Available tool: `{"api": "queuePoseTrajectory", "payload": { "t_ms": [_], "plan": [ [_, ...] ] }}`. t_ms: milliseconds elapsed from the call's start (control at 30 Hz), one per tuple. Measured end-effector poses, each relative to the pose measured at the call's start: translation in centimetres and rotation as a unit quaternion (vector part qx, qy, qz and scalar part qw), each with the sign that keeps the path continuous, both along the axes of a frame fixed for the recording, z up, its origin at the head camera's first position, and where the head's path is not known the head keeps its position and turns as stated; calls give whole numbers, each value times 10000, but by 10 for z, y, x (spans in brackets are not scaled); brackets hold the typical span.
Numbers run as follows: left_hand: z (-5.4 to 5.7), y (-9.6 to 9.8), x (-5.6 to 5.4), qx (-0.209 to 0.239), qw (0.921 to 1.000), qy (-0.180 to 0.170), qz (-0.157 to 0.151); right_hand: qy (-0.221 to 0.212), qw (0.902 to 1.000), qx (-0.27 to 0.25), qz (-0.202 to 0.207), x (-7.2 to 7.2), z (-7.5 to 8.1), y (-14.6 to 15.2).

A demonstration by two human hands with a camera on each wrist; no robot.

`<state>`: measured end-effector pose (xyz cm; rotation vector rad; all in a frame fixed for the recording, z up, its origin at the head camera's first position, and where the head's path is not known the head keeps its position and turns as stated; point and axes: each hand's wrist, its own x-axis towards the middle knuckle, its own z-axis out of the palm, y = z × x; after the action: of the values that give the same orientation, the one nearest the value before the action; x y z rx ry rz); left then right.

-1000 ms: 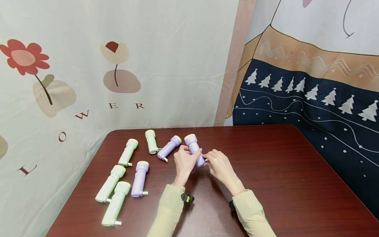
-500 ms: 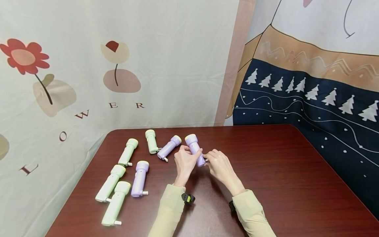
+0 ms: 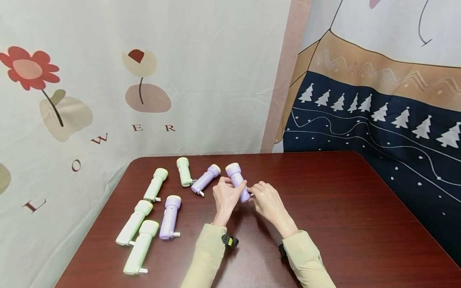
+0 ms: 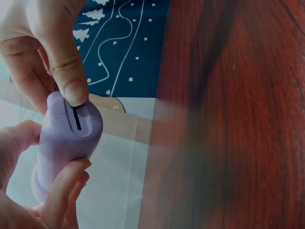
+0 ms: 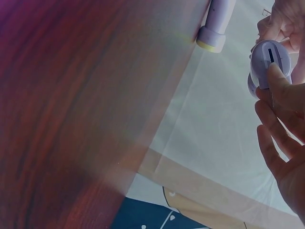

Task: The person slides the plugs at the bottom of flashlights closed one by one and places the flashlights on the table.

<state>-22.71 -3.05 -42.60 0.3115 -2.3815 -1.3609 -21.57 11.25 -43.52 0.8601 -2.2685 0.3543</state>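
A purple flashlight (image 3: 234,172) is held up at the middle of the table, its wide head pointing away from me. My left hand (image 3: 225,195) grips its body between thumb and fingers. At the tail end, my right hand (image 3: 267,199) pinches a small metal plug (image 5: 272,98) that sticks out sideways. In the left wrist view the right thumb (image 4: 75,90) lies over one end of a dark slot (image 4: 77,121) in the flashlight's tail. Nearest on the left lies another purple flashlight (image 3: 204,182) with its plug out.
On the left of the dark red table (image 3: 345,224) lie a third purple flashlight (image 3: 170,220) and several green flashlights (image 3: 140,248), with plugs folded out from their tails. A patterned curtain (image 3: 216,80) hangs behind the table's far edge.
The held flashlight and my left hand have shifted very slightly to the right. My right hand stays at the tail, and the other flashlights lie as before.
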Motion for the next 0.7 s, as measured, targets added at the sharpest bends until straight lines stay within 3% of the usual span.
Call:
{"api": "queuePoseTrajectory", "payload": {
  "t_ms": [700],
  "plan": [
    [1, -1, 0, 44, 10000, -34, 32, 268, 9996, 21, 43, -1, 0, -2]
  ]
}}
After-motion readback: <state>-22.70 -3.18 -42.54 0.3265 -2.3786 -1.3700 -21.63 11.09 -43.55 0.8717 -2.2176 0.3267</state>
